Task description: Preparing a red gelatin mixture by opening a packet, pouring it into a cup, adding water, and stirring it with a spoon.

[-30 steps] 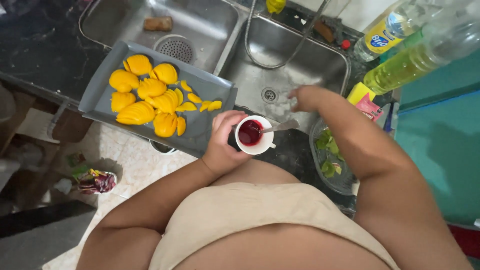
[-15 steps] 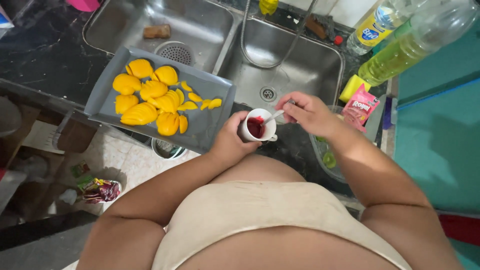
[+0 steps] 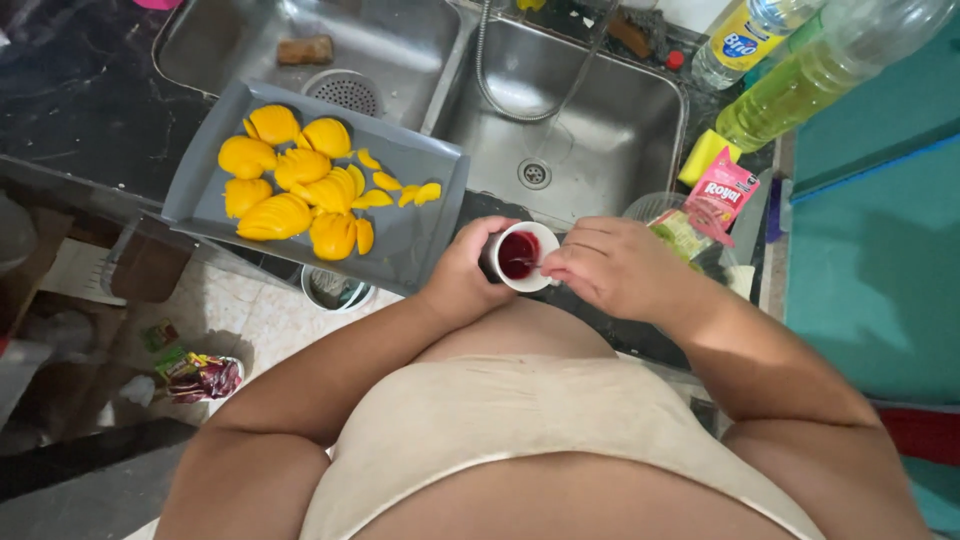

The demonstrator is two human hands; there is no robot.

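Red liquid fills the small white cup (image 3: 522, 257) that the left hand (image 3: 462, 275) wraps from the side, held over the dark counter edge in front of the sink (image 3: 590, 110). Right hand (image 3: 612, 265) pinches shut at the rim on a utensil almost wholly hidden by the fingers; its kind cannot be told. Sliced yellow fruit (image 3: 300, 185) lies on the grey tray (image 3: 420, 240) just left.

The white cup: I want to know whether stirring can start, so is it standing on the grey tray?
No, the left hand holds the white cup of red liquid in front of the body, apart from the grey tray.
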